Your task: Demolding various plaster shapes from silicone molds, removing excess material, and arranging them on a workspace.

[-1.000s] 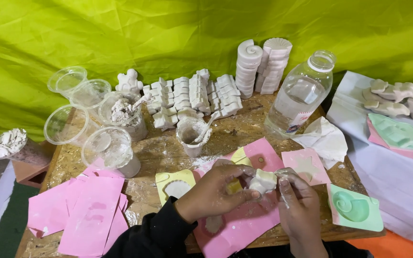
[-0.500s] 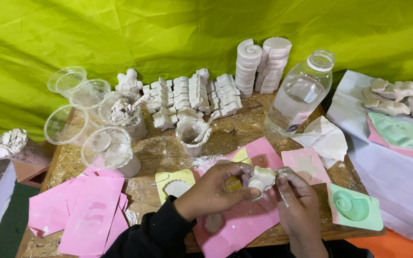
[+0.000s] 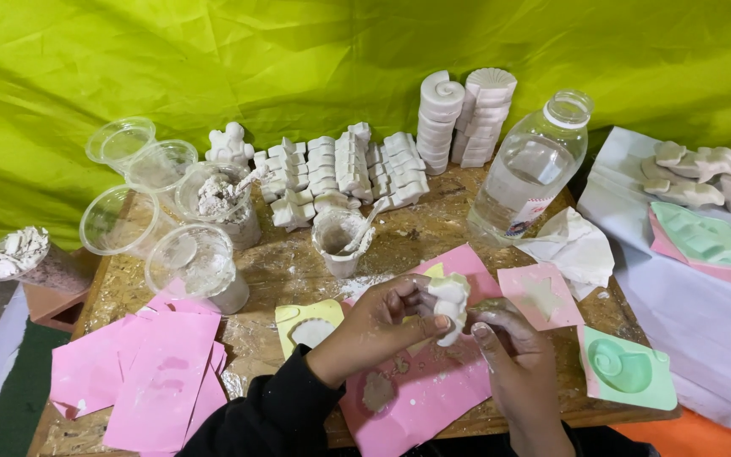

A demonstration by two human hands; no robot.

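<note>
Cast lifted higher since earlier; my left hand (image 3: 382,326) pinches white plaster cast (image 3: 450,298), right hand (image 3: 509,347) fingertips steady bottom. Light, brittle, chalky—grip thick body, not edges.

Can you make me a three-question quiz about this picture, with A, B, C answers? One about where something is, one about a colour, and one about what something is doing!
1. Where is the bottle?
A. at the table's back right
B. on the floor
C. in the left hand

2. What colour is the snail mould?
A. pink
B. green
C. black

3. What is the left hand doing?
A. resting flat on the table
B. holding a spoon
C. pinching a white cast

Answers:
1 A, it stands behind the tissue near the stacked casts.
2 B, the mould with a spiral shell hollow is pale green.
3 C, its fingers close on the white cast, with the right hand just beside it.
</note>
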